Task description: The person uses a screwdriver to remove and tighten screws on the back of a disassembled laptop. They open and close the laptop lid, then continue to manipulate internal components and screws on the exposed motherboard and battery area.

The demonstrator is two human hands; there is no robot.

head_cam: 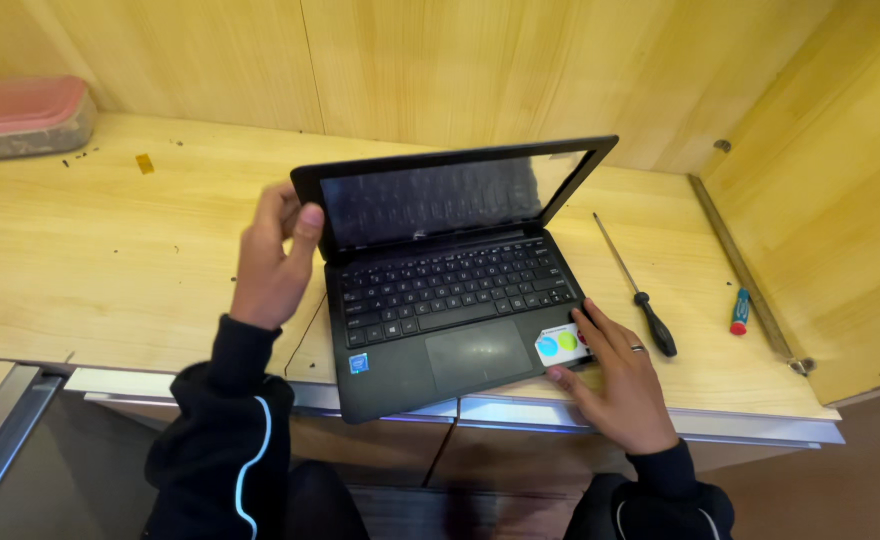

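I see a small black laptop [440, 290] sitting half open on the counter [110, 260], straight ahead of me and between my two hands. Its base hangs a little over the front edge, turned slightly so the hinge line runs from near left to far right. The screen [440, 200] is dark and tilted back, mirroring the keyboard [455, 285].

My left hand [272, 265] is raised at the left edge of the lid, thumb against the screen's corner and fingers curled behind it, so it pinches the lid loosely. My right hand [615, 385] lies flat and spread on the right front corner of the palm rest, fingertips beside the coloured stickers [560, 343]; it presses down and grips nothing. Both hands touch the machine, one at each side.

Just right of the laptop lies a long thin screwdriver with a black handle [635, 290], its shaft pointing away from me, near my right hand but apart from it. Further right, by the side wall, rests a short screwdriver with a blue and red handle [740, 312]. Far left, at the back, is a reddish pad [22, 115].

The counter is pale wood, flecked with dark specks, boxed in by wooden panels [460, 70] behind and at the right.
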